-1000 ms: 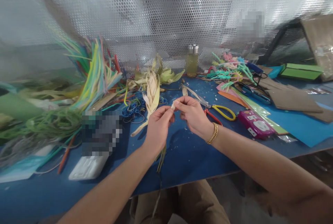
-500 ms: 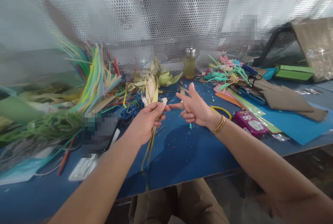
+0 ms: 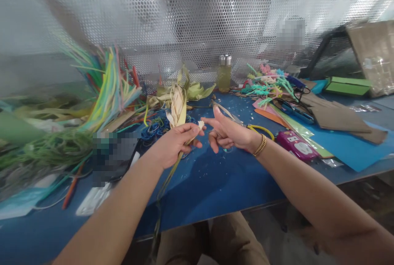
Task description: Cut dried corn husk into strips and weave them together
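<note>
Left hand (image 3: 172, 144): closed round the middle of a leaf braid (image 3: 177, 107), thumb and forefinger pinching one pale strip end just above the fist.
Right hand (image 3: 229, 133): open and holding nothing; the forefinger is stretched toward that pale end, close to it, the other fingers loosely curled. A gold bracelet (image 3: 261, 146) sits at the wrist.
Leaf braid: held up off the surface (image 3: 215, 183), its fanned top pointing away from the person, thin stems (image 3: 168, 174) hanging below the fist toward the lap.
How it will handle: it looks light, dry and papery. I'd judge the strips bend easily but may split if creased hard, and the stems look limp.
Where to hold: best at the narrow waist where the strips gather, as the left hand has it, not by the loose tips.
Nearby: yellow-handled scissors (image 3: 261, 127) just beyond the right hand, blue rubber bands (image 3: 154, 127) behind the left, bright strips (image 3: 107, 88) further left, a bottle (image 3: 224, 78) at the back.
</note>
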`<state>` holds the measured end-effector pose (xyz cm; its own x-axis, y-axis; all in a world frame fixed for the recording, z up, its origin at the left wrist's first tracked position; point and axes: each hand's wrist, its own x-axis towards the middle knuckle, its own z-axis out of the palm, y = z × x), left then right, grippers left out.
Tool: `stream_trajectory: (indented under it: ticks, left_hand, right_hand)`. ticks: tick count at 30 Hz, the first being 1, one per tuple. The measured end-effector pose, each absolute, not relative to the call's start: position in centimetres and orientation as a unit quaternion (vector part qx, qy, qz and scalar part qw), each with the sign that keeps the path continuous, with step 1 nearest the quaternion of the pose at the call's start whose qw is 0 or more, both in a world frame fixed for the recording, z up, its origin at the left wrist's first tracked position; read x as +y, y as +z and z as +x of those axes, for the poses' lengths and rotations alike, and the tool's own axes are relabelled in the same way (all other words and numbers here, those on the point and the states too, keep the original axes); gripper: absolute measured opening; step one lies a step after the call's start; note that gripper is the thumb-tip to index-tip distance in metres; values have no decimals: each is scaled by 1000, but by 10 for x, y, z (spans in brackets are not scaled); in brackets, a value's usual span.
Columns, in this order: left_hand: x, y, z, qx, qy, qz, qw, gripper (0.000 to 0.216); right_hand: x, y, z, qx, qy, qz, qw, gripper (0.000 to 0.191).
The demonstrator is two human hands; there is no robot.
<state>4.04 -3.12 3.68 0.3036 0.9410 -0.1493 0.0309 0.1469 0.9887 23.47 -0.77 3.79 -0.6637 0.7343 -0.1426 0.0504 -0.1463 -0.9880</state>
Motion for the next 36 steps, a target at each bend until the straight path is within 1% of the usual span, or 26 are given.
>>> stream_trajectory:
  ticks: [3,6,8,10,13,15,17,18,20,23,26,30,33,36]
  left_hand:
    - [-34,35,41,416,323,523,670,29]
    - [-37,34,41,382,281,557,681,28]
    - [-37,33,40,389,291,561,670,26]
    - [-34,31,36,400,319,539,669,24]
    - [-28,27,31,409,374,497,668,22]
    - [-23,24,30,419,405,479,656,23]
    - [-20,22,30,431,436,470,635,24]
    - [-19,21,30,436,451,468,622,25]
    - [-18,20,31,446,476,473,592,25]
    - [-20,19,32,465,489,497,546,23]
    - [-24,19,35,484,477,523,514,22]
    - [-25,18,38,493,460,536,507,24]
    - [-22,15,39,482,476,517,523,25]
    - [-22,14,42,464,515,476,541,24]
  right_hand:
    - [-9,40,234,-616,675,-321,250,83]
    - [-10,42,233,-625,672,-318,238,84]
    - [-10,44,234,-639,663,-315,230,82]
    - [-7,45,236,-663,631,-321,241,75]
    - [0,42,240,-725,523,-346,286,53]
    - [3,40,242,-779,407,-367,305,34]
    - [5,39,242,-822,297,-380,303,17]
    - [4,39,242,-835,254,-383,303,13]
    - [1,40,240,-849,188,-377,318,13]
    - [-4,44,237,-856,118,-355,358,11]
    - [-6,46,235,-860,99,-336,371,11]
    - [-6,46,236,-858,117,-328,376,13]
    - [-5,42,235,-837,162,-349,390,16]
    - [-4,34,227,-768,231,-420,425,28]
